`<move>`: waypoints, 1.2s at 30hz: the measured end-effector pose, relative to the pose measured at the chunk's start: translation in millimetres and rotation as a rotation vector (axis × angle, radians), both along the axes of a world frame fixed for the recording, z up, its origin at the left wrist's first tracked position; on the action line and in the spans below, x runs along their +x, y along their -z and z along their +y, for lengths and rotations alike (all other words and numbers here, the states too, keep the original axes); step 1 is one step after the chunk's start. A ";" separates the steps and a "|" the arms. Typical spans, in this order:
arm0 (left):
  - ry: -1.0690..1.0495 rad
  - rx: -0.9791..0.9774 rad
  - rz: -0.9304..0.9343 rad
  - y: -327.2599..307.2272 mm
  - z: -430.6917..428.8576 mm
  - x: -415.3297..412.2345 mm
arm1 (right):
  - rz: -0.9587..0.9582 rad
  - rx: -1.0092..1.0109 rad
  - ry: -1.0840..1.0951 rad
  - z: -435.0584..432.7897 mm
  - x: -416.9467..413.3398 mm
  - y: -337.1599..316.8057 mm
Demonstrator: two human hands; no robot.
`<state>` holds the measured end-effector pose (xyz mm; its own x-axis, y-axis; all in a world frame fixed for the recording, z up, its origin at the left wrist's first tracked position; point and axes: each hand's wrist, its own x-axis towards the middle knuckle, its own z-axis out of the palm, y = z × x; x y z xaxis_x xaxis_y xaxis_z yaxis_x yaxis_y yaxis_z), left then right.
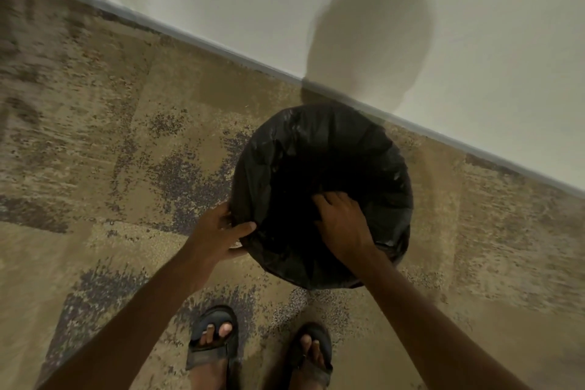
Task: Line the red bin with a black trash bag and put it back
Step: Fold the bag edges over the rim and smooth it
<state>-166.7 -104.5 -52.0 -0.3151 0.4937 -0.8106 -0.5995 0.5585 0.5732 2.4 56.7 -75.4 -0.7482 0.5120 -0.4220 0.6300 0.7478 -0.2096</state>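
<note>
The crinkled black plastic trash bag (316,149) already covers my round bin, apparently red underneath, near the wall at 12 o'clock. My left hand (218,231) grips its rim at 9; my right hand (340,222) presses, fingers spread, inside. Only settling remains.

Black bag (316,149) apparently covering bin.

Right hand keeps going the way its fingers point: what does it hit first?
The right hand points down into the bin mouth, so it would probably meet the black trash bag lining the inside first. The interior is too dark to judge depth.
</note>
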 end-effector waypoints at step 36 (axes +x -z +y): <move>-0.166 -0.202 -0.036 -14.6 2.0 29.1 | 0.592 -0.642 1.699 -25.8 85.7 -57.6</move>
<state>-137.6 -102.4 -37.4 -0.3479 0.2645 -0.8995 -0.7104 0.5517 0.4370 88.0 30.9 -17.8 0.2036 0.6479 -0.7340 0.2633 -0.7583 -0.5963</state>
